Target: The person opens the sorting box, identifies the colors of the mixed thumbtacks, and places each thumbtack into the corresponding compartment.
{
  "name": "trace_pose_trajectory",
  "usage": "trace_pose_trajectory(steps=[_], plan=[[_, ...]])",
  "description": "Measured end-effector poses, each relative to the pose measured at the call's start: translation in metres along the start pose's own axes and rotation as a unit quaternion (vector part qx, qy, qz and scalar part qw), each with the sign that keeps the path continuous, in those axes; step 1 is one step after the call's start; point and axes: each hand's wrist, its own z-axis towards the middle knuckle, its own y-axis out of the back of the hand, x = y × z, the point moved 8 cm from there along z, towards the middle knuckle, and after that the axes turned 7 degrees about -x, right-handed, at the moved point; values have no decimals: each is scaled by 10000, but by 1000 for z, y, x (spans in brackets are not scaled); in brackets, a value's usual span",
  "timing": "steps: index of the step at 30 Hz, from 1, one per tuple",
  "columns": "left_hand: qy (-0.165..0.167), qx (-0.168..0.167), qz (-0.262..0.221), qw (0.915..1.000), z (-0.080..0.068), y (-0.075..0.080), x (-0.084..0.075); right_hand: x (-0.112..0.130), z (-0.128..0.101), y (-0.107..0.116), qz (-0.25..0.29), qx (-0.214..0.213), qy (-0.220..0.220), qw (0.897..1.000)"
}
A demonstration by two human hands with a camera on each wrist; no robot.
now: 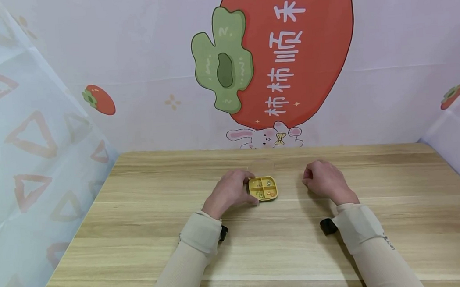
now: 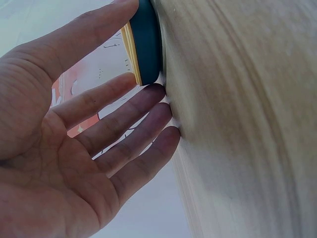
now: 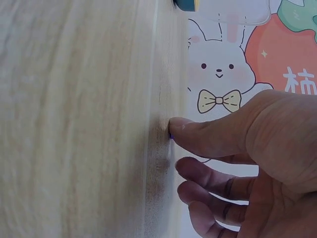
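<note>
A small yellow box (image 1: 262, 188) with four compartments sits on the table, its outer wall (image 2: 147, 47) dark teal in the left wrist view. Its clear lid (image 1: 262, 165) stands open at the far side. Several tiny ring-like pieces (image 1: 270, 194) lie in the compartments. My left hand (image 1: 233, 189) holds the box from the left, thumb at the near side and index finger at the far side. To the right of the box, my right hand (image 1: 325, 180) is low at the tabletop, thumb and index finger pinched together. A tiny blue-purple piece (image 3: 171, 136) peeks out at the thumb tip, mostly hidden.
The wooden table (image 1: 268, 255) meets a printed cloth backdrop (image 1: 153, 117) at its far edge. More printed cloth (image 1: 25, 151) hangs along the left side. Black wrist devices (image 1: 328, 226) are strapped under both cuffs.
</note>
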Motion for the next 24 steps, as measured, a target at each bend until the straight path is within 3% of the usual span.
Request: trace_pose_trajectory(steps=[24], plan=[[-25,-5,20,10000,0,0,-1,0,-2,2,-30,32,-100,9999]])
